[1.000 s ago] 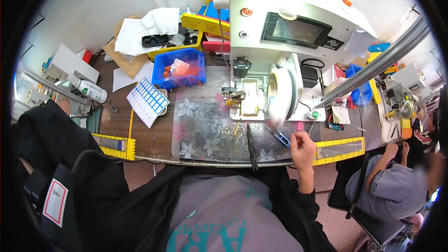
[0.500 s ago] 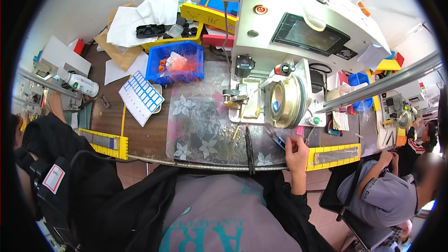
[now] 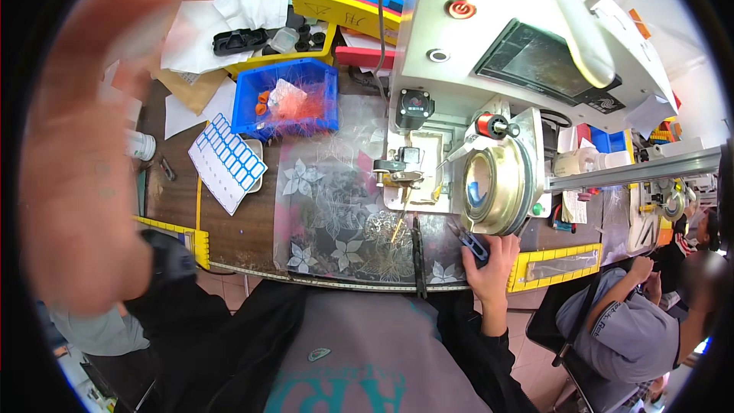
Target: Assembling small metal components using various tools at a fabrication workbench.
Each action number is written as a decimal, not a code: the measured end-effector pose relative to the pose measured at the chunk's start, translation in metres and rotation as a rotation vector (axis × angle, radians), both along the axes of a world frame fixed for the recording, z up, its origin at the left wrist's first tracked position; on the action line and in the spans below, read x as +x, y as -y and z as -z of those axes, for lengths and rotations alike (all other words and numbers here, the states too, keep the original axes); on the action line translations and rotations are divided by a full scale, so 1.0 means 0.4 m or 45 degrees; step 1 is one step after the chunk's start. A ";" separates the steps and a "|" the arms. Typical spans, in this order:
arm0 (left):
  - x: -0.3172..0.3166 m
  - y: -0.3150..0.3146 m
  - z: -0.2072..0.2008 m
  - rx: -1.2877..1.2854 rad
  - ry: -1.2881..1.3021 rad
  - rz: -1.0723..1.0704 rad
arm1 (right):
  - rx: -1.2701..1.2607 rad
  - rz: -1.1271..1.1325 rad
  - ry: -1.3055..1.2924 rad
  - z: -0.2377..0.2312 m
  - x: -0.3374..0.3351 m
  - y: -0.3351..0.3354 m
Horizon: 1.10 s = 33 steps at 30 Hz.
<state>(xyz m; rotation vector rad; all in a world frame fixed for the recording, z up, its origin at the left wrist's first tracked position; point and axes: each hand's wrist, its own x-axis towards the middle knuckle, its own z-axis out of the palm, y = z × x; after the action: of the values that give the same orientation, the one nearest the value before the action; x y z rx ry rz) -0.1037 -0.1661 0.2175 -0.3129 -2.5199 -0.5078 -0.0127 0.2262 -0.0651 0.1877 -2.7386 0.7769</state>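
My left hand is raised very close on the left side, large and smeared by motion, so its fingers cannot be read. My right hand is down at the table's front edge, thumb and fingers apart. Blue-handled nippers lie in the gap between them, apparently not gripped. Just left of that hand, dark long tweezers rest with one end over the edge. Behind the fingers stands the brass-coloured wheel of a white machine.
A blue bin holds reddish fine strands. Beside it are a blue-and-white label sheet and a yellow tray. Yellow rulers line the front edge. A metal rail crosses on the right; another person sits there.
My left hand has come up into view at the left, close by. My right hand has lowered from above the edge to the nippers, its fingers spreading. The view has shifted slightly.
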 end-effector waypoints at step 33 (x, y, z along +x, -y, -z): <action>-0.024 -0.268 0.474 0.387 0.419 0.683 | -1.657 -0.381 0.944 -0.144 -0.079 0.203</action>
<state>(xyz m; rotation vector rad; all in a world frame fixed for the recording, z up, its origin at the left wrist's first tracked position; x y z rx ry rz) -0.1131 -0.0588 0.0279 -0.8538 -2.5982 -1.2220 -0.0441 0.1451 -0.0074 0.0013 -2.0721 2.9086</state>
